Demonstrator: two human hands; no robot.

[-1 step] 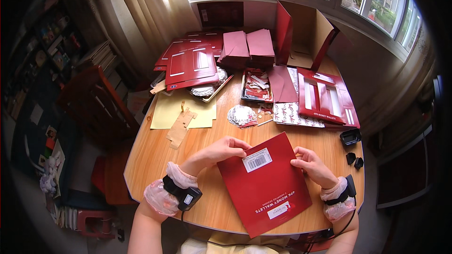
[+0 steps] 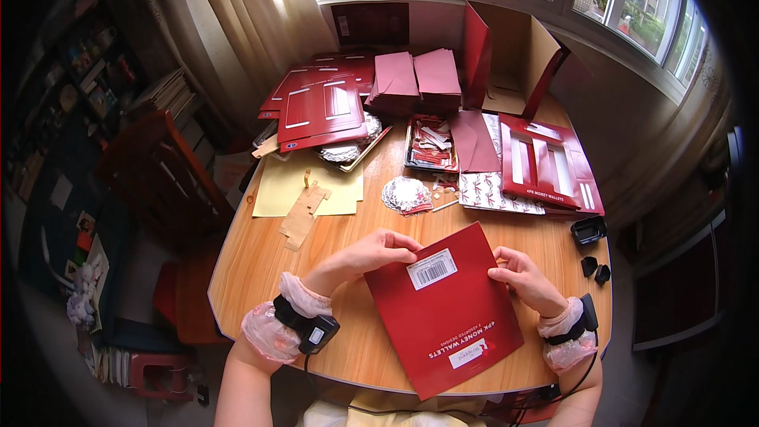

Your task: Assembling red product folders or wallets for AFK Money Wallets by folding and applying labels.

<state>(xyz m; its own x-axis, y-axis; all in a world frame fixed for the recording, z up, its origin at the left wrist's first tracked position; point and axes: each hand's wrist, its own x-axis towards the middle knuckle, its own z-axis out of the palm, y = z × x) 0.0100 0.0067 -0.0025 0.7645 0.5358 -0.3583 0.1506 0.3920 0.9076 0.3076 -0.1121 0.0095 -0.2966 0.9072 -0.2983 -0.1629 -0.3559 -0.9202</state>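
Observation:
Between my two hands is a flat red cardboard pack (image 2: 455, 304), tilted, with a white barcode label and printing upside down to me. My left hand (image 2: 378, 251) pinches its upper left edge near the label. On the other side, my right hand (image 2: 528, 278) grips the right edge, thumb on the face and fingers bent behind, partly hidden. A round pile of silver-white paper pieces (image 2: 406, 194) lies beyond the pack. Beside it is a small tray (image 2: 431, 144) holding red and white slips.
Red die-cut cards (image 2: 322, 111) are stacked at the back left, next to pink envelope stacks (image 2: 417, 79). An open carton (image 2: 510, 59) stands behind. Yellow sheets (image 2: 277, 190) and a brown cardboard strip (image 2: 304, 217) lie left; red window sleeves (image 2: 545, 162) and black plastic parts (image 2: 588, 229) right.

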